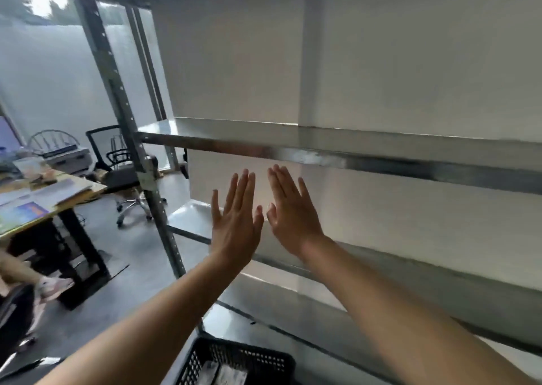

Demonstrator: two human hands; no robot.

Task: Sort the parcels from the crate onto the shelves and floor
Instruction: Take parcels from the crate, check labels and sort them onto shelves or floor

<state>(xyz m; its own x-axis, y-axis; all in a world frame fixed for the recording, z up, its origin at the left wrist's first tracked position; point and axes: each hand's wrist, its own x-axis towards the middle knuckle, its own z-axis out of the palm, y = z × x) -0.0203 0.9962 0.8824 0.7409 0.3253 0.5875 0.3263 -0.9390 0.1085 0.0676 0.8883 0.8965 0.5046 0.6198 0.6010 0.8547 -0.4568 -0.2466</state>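
pale plain wall (410,61) at right; grey concrete floor (137,255); bright frosted window (52,70) at left (daylight glare up top). wooden desk (44,205) with papers, black mesh office chair (114,158) behind it.

Bright daylight comes in from the window (41,0) at the top left, and it is washed out white. The metal shelf (322,155) shines with glare along its front edge. The whole picture is soft and a bit blurry. Straight lines bend near the edges.
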